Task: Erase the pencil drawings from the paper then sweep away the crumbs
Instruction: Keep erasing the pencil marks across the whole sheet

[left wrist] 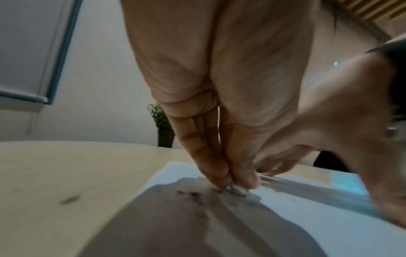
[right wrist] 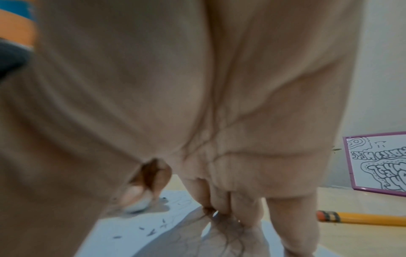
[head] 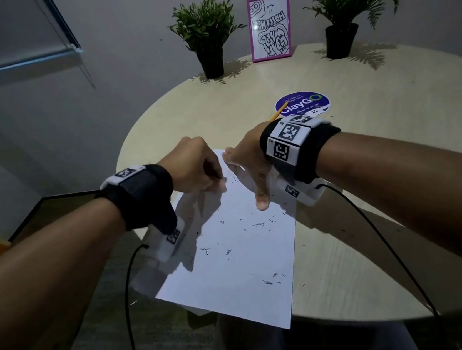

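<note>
We see the white sheet of paper (head: 234, 261) on the round pale wooden bench (head: 367, 158), dotted with dark eraser crumbs (head: 259, 225). Our left hand (head: 194, 167) pinches what seems a small white eraser (left wrist: 238, 189) against the paper's far part. Our right hand (head: 247, 167) presses flat fingers (right wrist: 292, 226) on the paper's far edge.

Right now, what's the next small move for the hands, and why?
Probably keep rubbing the eraser pinched in the left hand at the paper's far end: faint pencil lines show there. The right hand pins the sheet; crumbs can wait.
</note>
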The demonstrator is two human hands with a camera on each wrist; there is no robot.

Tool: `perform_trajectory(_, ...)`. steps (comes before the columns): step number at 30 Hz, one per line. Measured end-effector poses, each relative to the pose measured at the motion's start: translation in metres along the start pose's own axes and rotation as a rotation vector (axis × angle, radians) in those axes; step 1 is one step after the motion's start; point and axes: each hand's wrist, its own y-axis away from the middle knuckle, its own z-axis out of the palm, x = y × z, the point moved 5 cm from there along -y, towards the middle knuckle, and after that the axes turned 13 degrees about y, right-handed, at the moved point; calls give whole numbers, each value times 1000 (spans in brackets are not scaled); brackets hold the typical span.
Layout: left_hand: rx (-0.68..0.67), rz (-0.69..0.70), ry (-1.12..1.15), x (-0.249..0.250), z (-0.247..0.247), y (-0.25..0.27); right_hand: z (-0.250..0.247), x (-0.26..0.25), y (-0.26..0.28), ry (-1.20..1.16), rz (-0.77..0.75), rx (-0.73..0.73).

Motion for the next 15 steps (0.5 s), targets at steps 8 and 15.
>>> perform_trajectory(8,7,2,-21,-9,-5,-3,0,1,-1,9,15,7)
perform_trajectory(15,80,-41,-13,-24,-2,-6,1,1,1,18,-4,-2)
